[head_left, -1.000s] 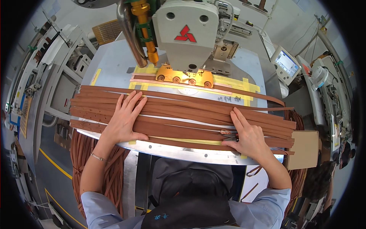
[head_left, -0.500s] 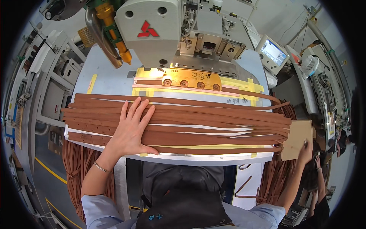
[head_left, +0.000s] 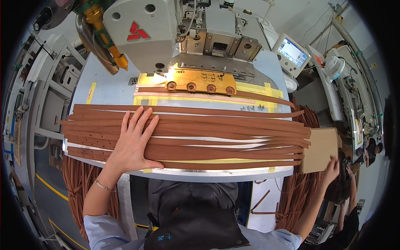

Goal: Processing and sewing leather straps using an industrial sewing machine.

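Observation:
Brown leather-like straps (head_left: 200, 129) lie side by side across the pale worktable; several at the left end have small holes. My left hand (head_left: 135, 139) rests flat on them left of the middle, fingers spread and thumb out to the right. Beyond the straps' right ends is a tan cardboard piece (head_left: 318, 148). By its lower right corner, my right hand (head_left: 331, 170) has its fingers bent together; what they hold, if anything, is hidden. Behind the straps, a yellow template block (head_left: 200, 81) with round feet sits under the sewing machine head, a strap (head_left: 266, 99) running out beside it.
The large sewing machine (head_left: 146, 33) overhangs the table's back. A control screen (head_left: 291, 52) stands back right. Strap bundles hang at the left (head_left: 81, 187) and right (head_left: 296, 196) table ends. Another person (head_left: 352, 187) is at the far right.
The whole view has shifted slightly left. My left hand stays flat on the straps. My right hand has moved slightly right and down relative to the cardboard.

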{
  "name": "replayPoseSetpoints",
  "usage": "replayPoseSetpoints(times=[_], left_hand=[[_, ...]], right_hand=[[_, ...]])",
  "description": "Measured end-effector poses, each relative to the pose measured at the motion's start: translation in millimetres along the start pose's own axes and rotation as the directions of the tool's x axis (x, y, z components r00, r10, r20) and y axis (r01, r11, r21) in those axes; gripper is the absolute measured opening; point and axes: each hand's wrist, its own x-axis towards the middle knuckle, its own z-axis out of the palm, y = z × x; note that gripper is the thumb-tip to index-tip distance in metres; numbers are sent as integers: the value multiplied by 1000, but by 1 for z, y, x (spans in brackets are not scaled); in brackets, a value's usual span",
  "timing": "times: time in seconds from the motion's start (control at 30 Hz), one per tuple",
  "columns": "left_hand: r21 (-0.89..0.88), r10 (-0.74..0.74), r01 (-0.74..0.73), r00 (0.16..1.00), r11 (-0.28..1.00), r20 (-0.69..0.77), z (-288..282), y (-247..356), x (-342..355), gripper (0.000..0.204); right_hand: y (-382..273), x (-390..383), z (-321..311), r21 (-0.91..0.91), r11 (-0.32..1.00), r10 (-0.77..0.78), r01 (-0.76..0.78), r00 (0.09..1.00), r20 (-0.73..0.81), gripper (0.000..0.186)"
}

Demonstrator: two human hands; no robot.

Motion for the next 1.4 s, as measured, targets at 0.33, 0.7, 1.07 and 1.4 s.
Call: replayPoseSetpoints(times=[0.33, 0.7, 1.07, 1.4], left_hand=[[-39, -6, 6, 1000, 999, -23, 2, 0, -2, 118], [-25, 2, -3, 1000, 1000, -21, 4, 3, 4, 113], [-46, -57, 55, 997, 997, -44, -2, 13, 7, 88], [-587, -76, -201, 908, 784, -412, 0, 91, 58, 26]], right_hand=[[-282, -114, 192, 301, 881, -425, 365, 331, 843, 28], [-297, -113, 289, 186, 807, -478, 560, 436, 762, 22], [-252, -61, 276, 107, 610, -636, 785, 405, 657, 16], [-245, -50, 274, 223, 704, -524, 674, 281, 804, 21]])
